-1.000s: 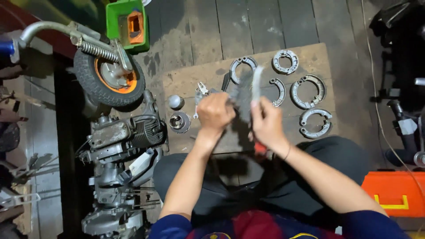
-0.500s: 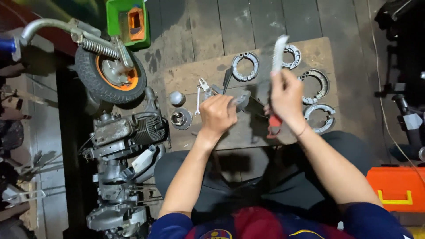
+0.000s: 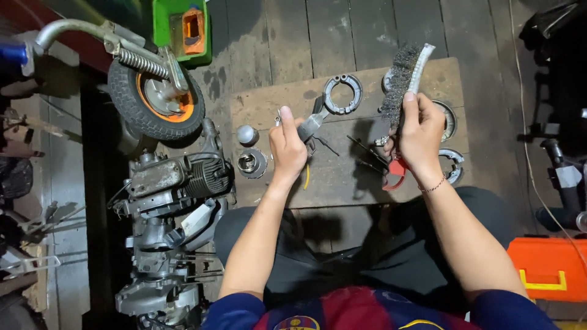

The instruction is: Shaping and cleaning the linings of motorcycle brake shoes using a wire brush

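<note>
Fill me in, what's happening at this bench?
A seated person works over a wooden board on the floor. The right hand holds a wire brush raised, bristles facing left. The left hand grips a small metal part. Brake shoes lie on the board; a stripped scooter engine and wheel sit to the left.

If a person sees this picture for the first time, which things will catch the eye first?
The raised wire brush in the right hand, above the wooden board, stands out first. Next comes the small metal part in the left hand, then the orange-rimmed wheel and bare engine at the left.
</note>
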